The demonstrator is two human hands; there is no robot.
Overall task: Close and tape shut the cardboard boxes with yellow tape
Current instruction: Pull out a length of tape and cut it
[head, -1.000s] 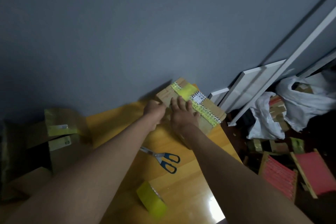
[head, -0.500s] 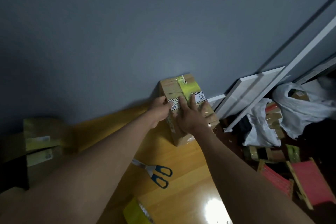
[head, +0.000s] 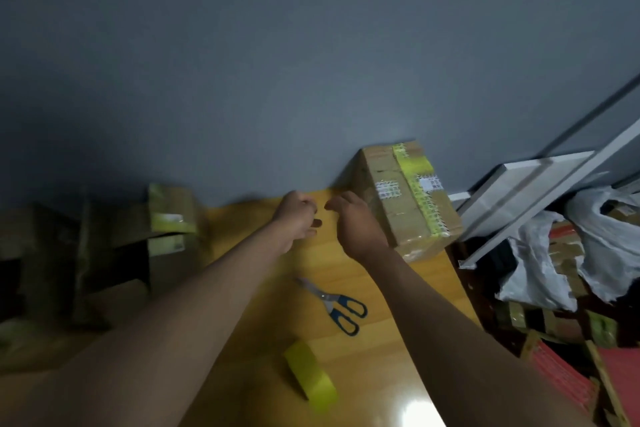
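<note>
Sitting taped at right-centre of frame, against the wall: cardboard box (head: pixel 405 198) | left hand (head: pixel 298 218) and right hand (head: pixel 353 218) fingers loosely curled, grasping nothing | yellow tape roll (head: pixel 311 376) lower centre, near surface (head: pixel 398 340) front edge | risk: a passing forearm could knock it off.

Wooden table (head: pixel 349 388) bears taped box (head: pixel 405 198), scissors (head: pixel 334 303), tape roll (head: pixel 310 376).

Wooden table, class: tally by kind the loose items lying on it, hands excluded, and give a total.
Taped cardboard box: 1
Scissors: 1
Yellow tape roll: 1
Total: 3
</note>
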